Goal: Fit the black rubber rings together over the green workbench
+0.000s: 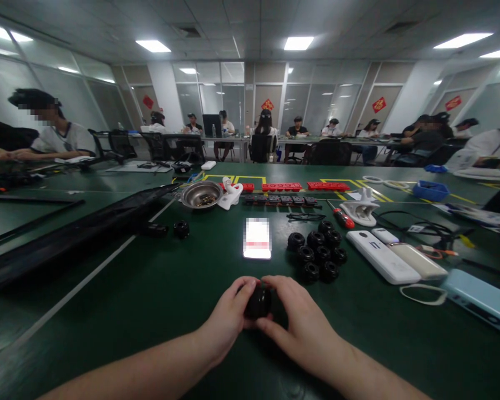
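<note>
Both of my hands meet near the front edge of the green table around one small black round part (257,301). My left hand (227,321) pinches it from the left, fingers curled. My right hand (300,322) closes on it from the right. Just beyond them lies a lit phone (257,238), screen up. To its right sits a cluster of several similar black round parts (319,255).
A metal bowl (201,194), a white tool (230,195), red trays (281,187), a red-handled screwdriver (342,217), white power banks (381,256) and cables (425,229) lie further back and right. A long black frame (73,233) lies left. Other people sit at tables around.
</note>
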Motion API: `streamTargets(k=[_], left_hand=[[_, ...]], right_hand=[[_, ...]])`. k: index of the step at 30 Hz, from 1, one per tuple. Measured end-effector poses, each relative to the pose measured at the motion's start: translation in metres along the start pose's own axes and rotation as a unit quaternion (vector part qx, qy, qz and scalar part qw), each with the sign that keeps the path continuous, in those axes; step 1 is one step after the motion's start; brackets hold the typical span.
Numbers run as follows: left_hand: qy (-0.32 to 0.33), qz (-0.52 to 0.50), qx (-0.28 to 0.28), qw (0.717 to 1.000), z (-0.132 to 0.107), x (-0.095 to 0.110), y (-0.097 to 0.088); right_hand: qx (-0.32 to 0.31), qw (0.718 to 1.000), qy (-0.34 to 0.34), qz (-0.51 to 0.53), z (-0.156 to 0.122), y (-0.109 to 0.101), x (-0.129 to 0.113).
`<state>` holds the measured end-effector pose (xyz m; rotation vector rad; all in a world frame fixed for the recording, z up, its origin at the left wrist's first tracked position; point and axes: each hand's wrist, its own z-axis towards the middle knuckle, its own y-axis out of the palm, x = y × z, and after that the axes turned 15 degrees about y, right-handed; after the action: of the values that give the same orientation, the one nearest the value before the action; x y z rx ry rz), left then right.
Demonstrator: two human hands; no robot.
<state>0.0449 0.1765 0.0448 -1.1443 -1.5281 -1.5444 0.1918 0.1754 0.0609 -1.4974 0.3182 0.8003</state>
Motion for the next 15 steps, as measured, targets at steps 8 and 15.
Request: streamTargets(k=[8, 15], left_hand=[[-0.011, 0.012, 0.004, 1.000, -0.0007, 0.0038, 0.0010], [0.004, -0.003, -0.002, 1.000, 0.0031, -0.0051, -0.0035]], right_hand=[[-0.043, 0.996, 0.068, -0.032, 0.0054, -0.0001, 0.0030], [-0.005, 1.000, 0.028, 0.005, 0.0014, -0.0005, 0.0010]])
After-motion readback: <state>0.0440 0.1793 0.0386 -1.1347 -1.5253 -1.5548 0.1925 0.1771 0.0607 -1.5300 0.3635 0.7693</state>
